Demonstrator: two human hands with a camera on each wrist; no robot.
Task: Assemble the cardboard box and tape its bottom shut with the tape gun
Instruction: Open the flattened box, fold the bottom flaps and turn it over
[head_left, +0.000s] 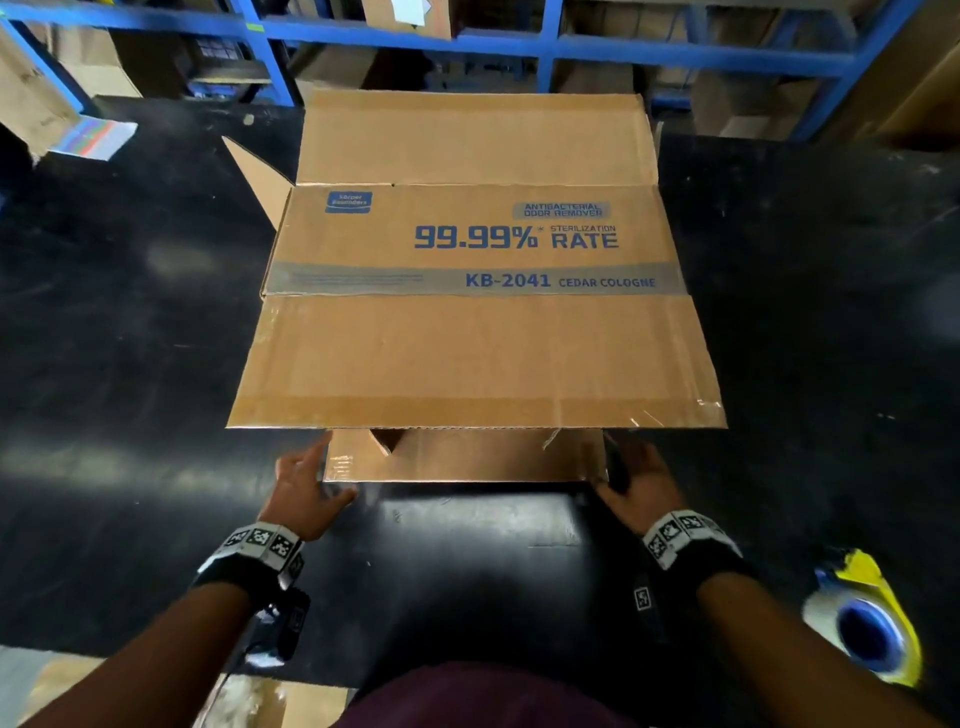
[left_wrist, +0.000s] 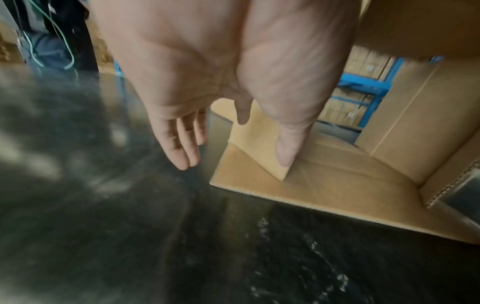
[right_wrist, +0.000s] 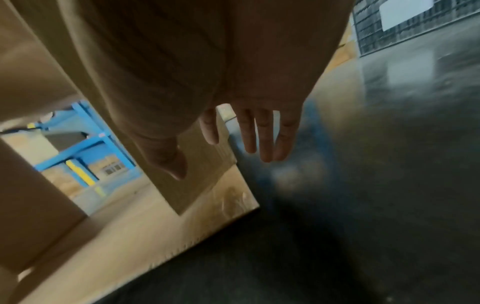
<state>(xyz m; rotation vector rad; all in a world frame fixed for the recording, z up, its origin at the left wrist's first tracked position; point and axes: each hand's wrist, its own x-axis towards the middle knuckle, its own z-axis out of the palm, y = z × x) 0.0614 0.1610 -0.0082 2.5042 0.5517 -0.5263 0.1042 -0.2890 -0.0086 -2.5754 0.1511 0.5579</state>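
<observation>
The box (head_left: 478, 291) lies on its side in the middle of the black table (head_left: 130, 322), open like a tunnel, its near mouth facing the person and its far mouth facing the blue racks (head_left: 519, 47). The printed panel faces up. The upper near flap (head_left: 475, 364) juts out level toward the person, its free edge overhanging the hands. The lower near flap (head_left: 462, 462) lies flat on the table, its edge well back from the table's near edge.

The left hand (head_left: 306, 483) is at the near left corner of the mouth. Its fingers (left_wrist: 182, 144) are straight and loose outside the left side flap (left_wrist: 259, 148), while the thumb (left_wrist: 287, 148) presses the inner face of that flap; nothing is gripped.

The right hand (head_left: 631, 478) mirrors it at the near right corner: fingers (right_wrist: 262, 133) spread and straight outside the right side flap (right_wrist: 202, 176), thumb (right_wrist: 176, 162) on its inner face, though the blur hides whether it touches.

A far side flap (head_left: 262, 182) sticks out to the left at the back.

The tape gun (head_left: 867, 623) sits by the near right edge of the table, just outside the right forearm, well apart from the box. Bare table lies wide on both sides of the box.
</observation>
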